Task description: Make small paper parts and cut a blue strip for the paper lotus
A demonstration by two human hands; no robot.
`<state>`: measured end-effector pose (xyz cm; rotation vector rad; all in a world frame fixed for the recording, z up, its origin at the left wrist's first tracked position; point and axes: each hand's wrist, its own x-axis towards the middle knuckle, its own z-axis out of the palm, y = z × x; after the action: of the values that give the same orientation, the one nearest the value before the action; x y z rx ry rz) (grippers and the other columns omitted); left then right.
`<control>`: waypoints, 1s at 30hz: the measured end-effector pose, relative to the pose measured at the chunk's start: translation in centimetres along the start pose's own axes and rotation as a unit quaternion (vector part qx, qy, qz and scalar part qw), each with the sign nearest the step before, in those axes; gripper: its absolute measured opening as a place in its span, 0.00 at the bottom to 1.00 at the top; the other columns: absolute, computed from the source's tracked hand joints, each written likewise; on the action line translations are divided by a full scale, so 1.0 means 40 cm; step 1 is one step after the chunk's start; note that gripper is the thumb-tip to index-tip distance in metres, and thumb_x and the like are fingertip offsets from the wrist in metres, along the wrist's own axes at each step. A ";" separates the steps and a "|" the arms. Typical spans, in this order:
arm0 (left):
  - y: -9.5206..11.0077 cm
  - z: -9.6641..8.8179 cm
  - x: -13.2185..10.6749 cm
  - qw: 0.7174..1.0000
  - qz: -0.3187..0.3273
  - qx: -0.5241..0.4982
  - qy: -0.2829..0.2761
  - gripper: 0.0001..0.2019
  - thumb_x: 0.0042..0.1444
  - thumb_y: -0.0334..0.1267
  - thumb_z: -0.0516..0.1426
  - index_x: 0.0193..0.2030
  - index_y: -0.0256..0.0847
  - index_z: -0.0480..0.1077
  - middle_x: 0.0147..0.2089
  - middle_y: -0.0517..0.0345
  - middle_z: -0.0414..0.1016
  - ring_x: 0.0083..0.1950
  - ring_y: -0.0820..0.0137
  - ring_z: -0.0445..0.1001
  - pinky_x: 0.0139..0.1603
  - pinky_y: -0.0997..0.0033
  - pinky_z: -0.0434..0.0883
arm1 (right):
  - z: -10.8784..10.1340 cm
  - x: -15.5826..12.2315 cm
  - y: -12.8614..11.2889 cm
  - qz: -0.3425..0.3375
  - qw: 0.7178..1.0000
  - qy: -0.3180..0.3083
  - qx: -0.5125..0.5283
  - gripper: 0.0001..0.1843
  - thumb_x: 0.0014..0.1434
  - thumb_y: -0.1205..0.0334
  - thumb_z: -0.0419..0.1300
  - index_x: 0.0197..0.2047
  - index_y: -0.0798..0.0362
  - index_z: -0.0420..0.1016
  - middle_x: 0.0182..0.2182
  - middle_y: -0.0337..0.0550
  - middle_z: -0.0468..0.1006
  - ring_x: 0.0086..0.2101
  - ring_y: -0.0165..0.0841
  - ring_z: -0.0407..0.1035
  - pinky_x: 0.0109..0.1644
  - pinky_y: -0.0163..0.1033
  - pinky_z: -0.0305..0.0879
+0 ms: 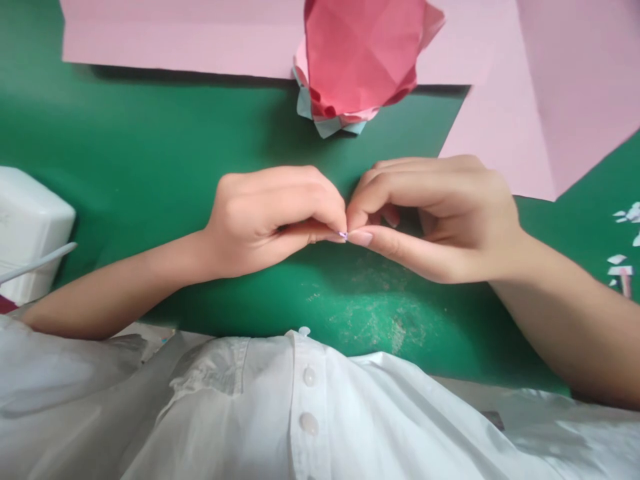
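A tiny purple piece [343, 235], perhaps paper, shows between the fingertips of both hands. My left hand [273, 217] pinches it from the left with thumb and forefinger. From the right, the thumb and forefinger of my right hand [440, 217] close on the same piece, and the two hands' fingertips meet there. Most of the piece is hidden by the fingers, so its shape is unclear. Just beyond the hands stands a folded red paper flower [363, 53] with pale blue paper points at its base.
Pink card sheets [175, 37] lie along the far side, one folded sheet [540, 107] reaching toward the right. A white box-like object [30, 227] and a thin grey stick [40, 262] are at the left. Paper scraps [620, 267] lie at the right edge of the green table [165, 127].
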<state>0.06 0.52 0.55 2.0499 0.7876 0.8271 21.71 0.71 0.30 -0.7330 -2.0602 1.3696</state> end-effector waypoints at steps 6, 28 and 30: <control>-0.011 -0.008 -0.003 0.996 0.087 0.010 -0.018 0.05 0.61 0.31 0.61 0.33 0.42 0.75 0.33 0.62 0.81 0.36 0.76 0.81 0.36 0.78 0.78 | -0.013 0.006 0.001 -0.018 0.999 -0.029 0.017 0.03 0.65 0.65 0.61 0.37 0.54 0.74 0.29 0.35 0.76 0.29 0.24 0.66 0.33 0.33 0.64; 0.002 0.008 -0.009 0.996 -0.060 -0.025 0.066 0.05 0.58 0.32 0.63 0.30 0.41 0.75 0.29 0.64 0.78 0.24 0.79 0.75 0.22 0.80 0.73 | 0.040 -0.032 0.027 -0.178 0.908 0.159 -0.345 0.07 0.63 0.66 0.63 0.45 0.51 0.75 0.33 0.40 0.77 0.35 0.31 0.75 0.36 0.38 0.76; 0.002 0.007 -0.009 0.996 -0.059 -0.019 0.067 0.05 0.58 0.33 0.63 0.30 0.41 0.75 0.29 0.64 0.78 0.24 0.79 0.75 0.22 0.80 0.73 | 0.041 -0.033 0.023 -0.174 0.909 0.157 -0.344 0.07 0.62 0.68 0.63 0.44 0.53 0.74 0.32 0.40 0.77 0.34 0.31 0.74 0.36 0.37 0.75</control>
<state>0.06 0.10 0.37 1.9088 0.9503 0.9126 21.59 -0.95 -1.31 -0.7444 -2.2526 0.2786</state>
